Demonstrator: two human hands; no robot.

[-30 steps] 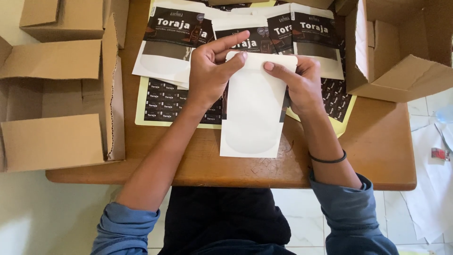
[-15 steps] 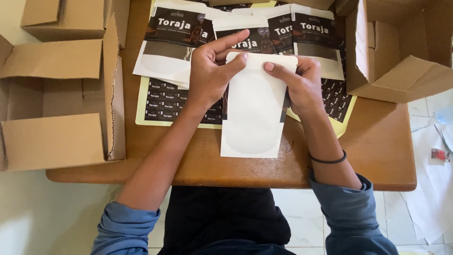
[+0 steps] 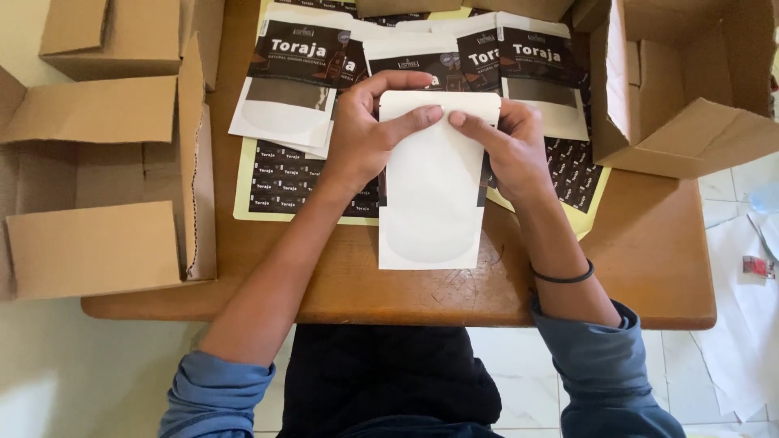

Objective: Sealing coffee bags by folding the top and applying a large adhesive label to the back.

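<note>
Your left hand (image 3: 365,134) and your right hand (image 3: 507,146) both grip the top of a plain white pouch (image 3: 430,195) that lies flat on the wooden surface (image 3: 649,259), straight in front of you. The left hand pinches the pouch's upper left corner, with the thumb curled over the top edge and the index finger laid across the white face, pointing right. The right hand pinches the upper right corner, its index finger stretched left along the face so that the two fingertips nearly meet just below the top edge. The pouch stands lengthwise away from you, and a rounded translucent window shows in its lower half near the surface's front edge. Behind it, a row of labelled pouches (image 3: 292,81) with dark printed bands across their tops lies overlapping on the far part of the surface, their lower halves white. Under these and under your hands lie yellow-edged sticker sheets (image 3: 280,182) covered with small dark labels, one to the left and another peeking out at the right. An open cardboard box (image 3: 89,170) sits at your left, hanging past the surface's edge, and a second cardboard box (image 3: 690,89) lies on its side at the far right corner. A dark band (image 3: 560,278) circles your right wrist.
</note>
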